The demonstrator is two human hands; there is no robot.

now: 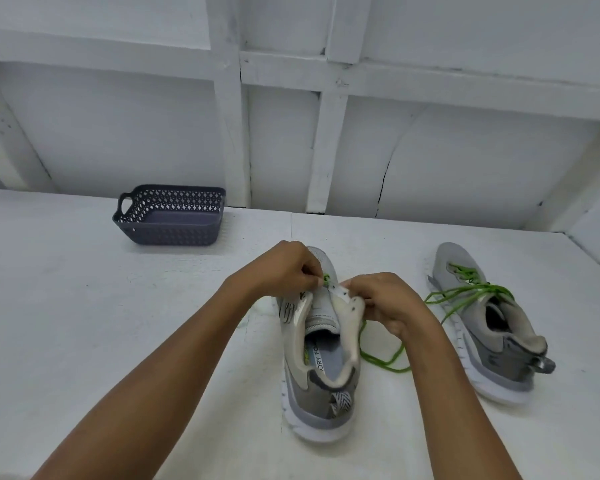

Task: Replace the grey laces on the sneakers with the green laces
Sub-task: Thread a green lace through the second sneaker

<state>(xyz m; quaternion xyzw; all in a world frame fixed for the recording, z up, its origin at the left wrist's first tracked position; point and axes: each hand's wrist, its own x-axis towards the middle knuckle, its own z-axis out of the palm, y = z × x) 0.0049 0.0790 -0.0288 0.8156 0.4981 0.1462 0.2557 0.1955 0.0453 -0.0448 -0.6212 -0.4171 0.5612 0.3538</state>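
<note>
A grey sneaker (321, 372) stands in the middle of the white table, heel toward me. My left hand (284, 268) pinches a green lace (326, 278) at the lowest eyelets near the toe. My right hand (388, 303) grips the sneaker's right eyelet flap, and the same green lace (383, 362) trails out below it in a loop on the table. A second grey sneaker (492, 327) sits to the right, its green lace (465, 292) threaded through the front eyelets with loose ends lying across it.
A dark grey perforated basket (168, 233) stands at the back left of the table (84, 323). A white panelled wall runs right behind the table. The table's right edge lies just beyond the second sneaker.
</note>
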